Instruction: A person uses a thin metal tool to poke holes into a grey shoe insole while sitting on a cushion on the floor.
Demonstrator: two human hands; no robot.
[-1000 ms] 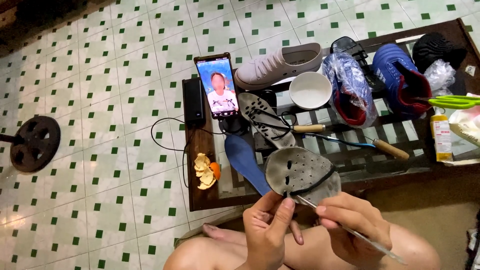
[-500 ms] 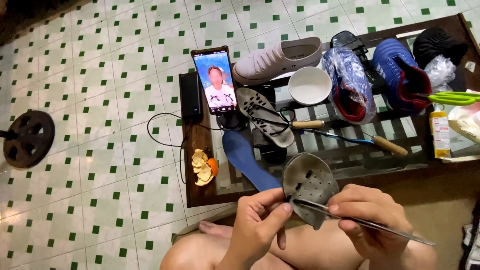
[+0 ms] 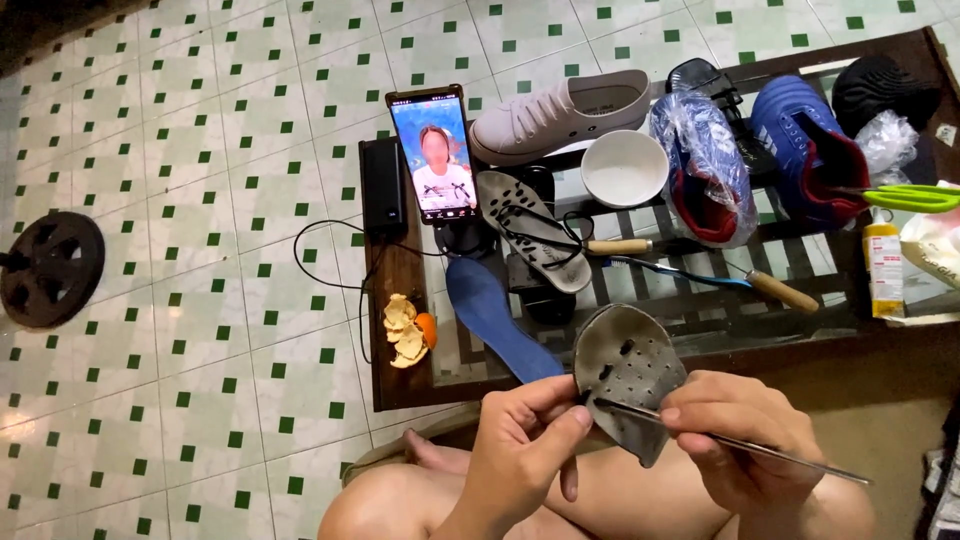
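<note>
My left hand (image 3: pixel 525 445) pinches the lower edge of a worn grey perforated sole piece (image 3: pixel 628 370) held above my bare knees. My right hand (image 3: pixel 735 440) grips a thin metal awl (image 3: pixel 760 448); its tip touches the grey piece near the left hand's thumb, and its shaft sticks out to the right. A blue insole (image 3: pixel 497 318) lies on the low glass-topped table (image 3: pixel 395 290) just beyond my hands. A grey sandal with a black strap (image 3: pixel 530 228) rests behind it.
On the table stand a lit phone (image 3: pixel 437 152), a black power bank (image 3: pixel 383 185), a white sneaker (image 3: pixel 560 112), a white bowl (image 3: pixel 624 167), bagged blue shoes (image 3: pixel 705 160), knives, green scissors (image 3: pixel 910 197), a yellow bottle (image 3: pixel 882 262) and orange peel (image 3: pixel 407 328). A black weight plate (image 3: pixel 50 265) lies on the tiled floor.
The grey piece has been turned from lying flat to standing more upright and moved right. The awl has shifted with my right hand, its tip staying against the piece.
</note>
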